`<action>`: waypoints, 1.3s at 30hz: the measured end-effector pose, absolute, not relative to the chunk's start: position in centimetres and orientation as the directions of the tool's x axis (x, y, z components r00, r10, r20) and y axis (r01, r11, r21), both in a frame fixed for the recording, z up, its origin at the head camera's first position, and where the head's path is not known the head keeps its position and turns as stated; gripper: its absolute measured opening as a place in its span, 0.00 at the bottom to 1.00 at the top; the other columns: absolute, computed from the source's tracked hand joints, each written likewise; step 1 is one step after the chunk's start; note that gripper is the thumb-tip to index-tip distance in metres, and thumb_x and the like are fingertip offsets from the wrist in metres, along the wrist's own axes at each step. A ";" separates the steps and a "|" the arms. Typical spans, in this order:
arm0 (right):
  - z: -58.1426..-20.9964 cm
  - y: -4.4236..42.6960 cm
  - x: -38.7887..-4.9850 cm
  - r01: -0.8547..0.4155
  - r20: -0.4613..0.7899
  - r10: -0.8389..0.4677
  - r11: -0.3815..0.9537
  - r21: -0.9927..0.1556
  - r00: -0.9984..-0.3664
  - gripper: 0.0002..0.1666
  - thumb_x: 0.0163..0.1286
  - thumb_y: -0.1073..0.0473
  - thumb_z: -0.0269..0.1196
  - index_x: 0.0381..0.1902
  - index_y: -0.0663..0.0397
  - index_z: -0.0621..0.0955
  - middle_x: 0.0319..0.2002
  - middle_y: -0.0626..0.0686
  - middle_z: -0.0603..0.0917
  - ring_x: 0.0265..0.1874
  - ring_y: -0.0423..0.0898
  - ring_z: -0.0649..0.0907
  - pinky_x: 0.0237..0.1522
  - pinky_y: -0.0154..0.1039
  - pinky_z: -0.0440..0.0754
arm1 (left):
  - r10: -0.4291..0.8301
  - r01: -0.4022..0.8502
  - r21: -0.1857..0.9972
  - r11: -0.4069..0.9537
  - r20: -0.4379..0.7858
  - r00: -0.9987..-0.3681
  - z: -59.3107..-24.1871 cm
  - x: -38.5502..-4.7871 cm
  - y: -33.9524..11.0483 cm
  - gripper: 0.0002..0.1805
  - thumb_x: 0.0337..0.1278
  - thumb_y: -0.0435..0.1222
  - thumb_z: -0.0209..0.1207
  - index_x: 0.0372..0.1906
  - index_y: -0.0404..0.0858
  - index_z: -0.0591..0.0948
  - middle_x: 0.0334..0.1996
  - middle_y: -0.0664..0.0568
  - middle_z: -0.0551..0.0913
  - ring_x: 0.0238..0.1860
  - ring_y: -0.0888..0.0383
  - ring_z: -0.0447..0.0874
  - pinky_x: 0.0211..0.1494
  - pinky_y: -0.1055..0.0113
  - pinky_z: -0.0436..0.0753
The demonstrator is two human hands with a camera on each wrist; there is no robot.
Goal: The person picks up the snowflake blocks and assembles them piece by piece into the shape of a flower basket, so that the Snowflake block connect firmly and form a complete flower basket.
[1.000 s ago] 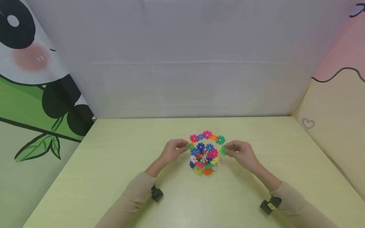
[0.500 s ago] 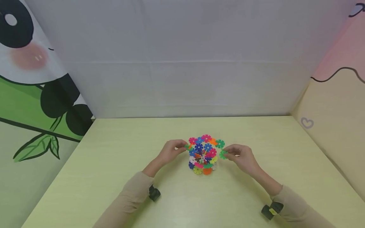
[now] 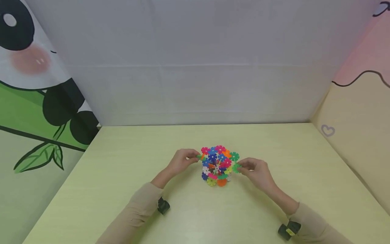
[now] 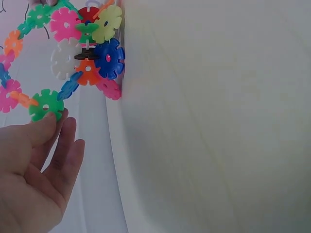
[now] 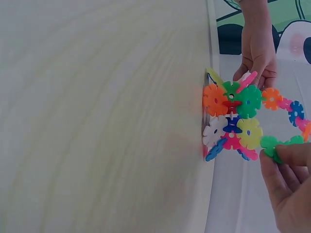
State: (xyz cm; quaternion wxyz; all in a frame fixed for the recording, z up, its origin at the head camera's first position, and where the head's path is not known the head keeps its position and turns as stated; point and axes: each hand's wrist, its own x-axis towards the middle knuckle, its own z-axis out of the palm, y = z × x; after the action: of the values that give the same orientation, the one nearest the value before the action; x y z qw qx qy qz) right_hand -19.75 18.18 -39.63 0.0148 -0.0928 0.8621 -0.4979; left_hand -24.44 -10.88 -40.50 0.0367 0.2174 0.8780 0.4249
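Observation:
Colourful notched plastic discs, slotted together, form a rounded body [image 3: 212, 177] standing on the table in the head view. A chain of similar discs [image 3: 220, 149] arches over its far side. My left hand [image 3: 183, 161] holds the chain's left end, pinching a green disc [image 4: 46, 108] between thumb and fingers. At the other end, my right hand [image 3: 257, 172] pinches another green disc [image 5: 272, 145], close to the body's right side. In the left wrist view a blue disc [image 4: 69, 86] lies between the held green disc and the body; whether they are joined I cannot tell.
The pale wooden table [image 3: 122, 162] runs back to a grey-white wall [image 3: 195, 95]. Painted panels stand on both sides, a green one [image 3: 39, 152] at left and a beige-pink one [image 3: 359, 128] at right. Each sleeve carries a dark wrist camera [image 3: 163, 205].
The disc chain has come down closer to the body. My right hand has moved lower and slightly left with its green disc; the left hand keeps its pinch and has shifted slightly left.

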 end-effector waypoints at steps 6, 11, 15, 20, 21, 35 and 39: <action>-39.9 17.6 -19.5 -0.135 0.090 -0.112 0.510 -0.850 -0.990 0.09 0.63 0.68 0.67 0.41 0.65 0.86 0.37 0.61 0.90 0.36 0.52 0.89 0.32 0.27 0.82 | 0.414 0.344 0.770 0.537 0.115 -0.903 -40.4 -24.3 -10.9 0.09 0.63 0.28 0.59 0.45 0.28 0.84 0.41 0.37 0.89 0.44 0.44 0.89 0.47 0.58 0.88; -40.3 17.3 -19.4 -0.139 0.116 -0.076 0.517 -0.845 -0.990 0.08 0.62 0.69 0.67 0.40 0.64 0.86 0.37 0.61 0.89 0.36 0.52 0.89 0.34 0.25 0.83 | 0.414 0.325 0.783 0.531 0.095 -0.905 -40.5 -24.3 -10.8 0.09 0.64 0.28 0.59 0.45 0.28 0.84 0.41 0.37 0.89 0.43 0.45 0.90 0.47 0.59 0.88; -40.7 17.1 -19.4 -0.174 0.166 -0.061 0.510 -0.842 -0.984 0.08 0.62 0.70 0.67 0.40 0.64 0.86 0.37 0.60 0.90 0.35 0.49 0.89 0.37 0.23 0.82 | 0.414 0.315 0.787 0.530 0.084 -0.906 -40.6 -24.3 -10.7 0.09 0.64 0.28 0.59 0.45 0.28 0.84 0.42 0.37 0.89 0.42 0.46 0.90 0.47 0.59 0.88; -40.9 16.7 -19.5 -0.213 0.218 -0.053 0.513 -0.832 -0.975 0.07 0.60 0.70 0.68 0.38 0.63 0.86 0.35 0.60 0.90 0.35 0.51 0.89 0.37 0.24 0.83 | 0.414 0.301 0.795 0.527 0.069 -0.908 -40.6 -24.3 -10.6 0.09 0.64 0.28 0.59 0.45 0.27 0.84 0.42 0.36 0.89 0.42 0.45 0.90 0.48 0.58 0.88; -40.9 16.7 -19.5 -0.218 0.222 -0.054 0.517 -0.828 -0.974 0.07 0.60 0.71 0.68 0.38 0.64 0.86 0.36 0.60 0.90 0.35 0.53 0.89 0.37 0.25 0.84 | 0.414 0.301 0.794 0.528 0.068 -0.908 -40.6 -24.3 -10.6 0.09 0.64 0.28 0.59 0.45 0.27 0.84 0.42 0.36 0.89 0.42 0.46 0.90 0.48 0.58 0.88; -39.8 17.6 -22.6 -0.273 0.197 -0.189 0.620 -0.735 -0.962 0.05 0.62 0.72 0.64 0.37 0.68 0.81 0.35 0.64 0.87 0.35 0.59 0.89 0.40 0.49 0.88 | 0.392 0.301 0.770 0.563 0.072 -0.917 -40.2 -23.9 -9.7 0.08 0.63 0.29 0.60 0.43 0.29 0.84 0.39 0.39 0.90 0.40 0.48 0.90 0.44 0.62 0.88; -39.8 17.9 -24.9 -0.253 0.167 -0.194 0.617 -0.745 -0.967 0.06 0.63 0.72 0.64 0.38 0.70 0.80 0.37 0.67 0.86 0.37 0.61 0.88 0.39 0.48 0.88 | 0.338 0.273 0.752 0.599 0.072 -0.939 -40.1 -23.7 -8.6 0.09 0.62 0.30 0.61 0.43 0.30 0.84 0.41 0.39 0.89 0.42 0.47 0.90 0.45 0.60 0.88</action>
State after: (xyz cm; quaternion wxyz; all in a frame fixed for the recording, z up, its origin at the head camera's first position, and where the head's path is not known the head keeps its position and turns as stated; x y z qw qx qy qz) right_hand -24.90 17.94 -39.84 -0.0349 -0.1245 0.8985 -0.4195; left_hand -23.71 -8.61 -40.08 0.0388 0.1710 0.8934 0.4137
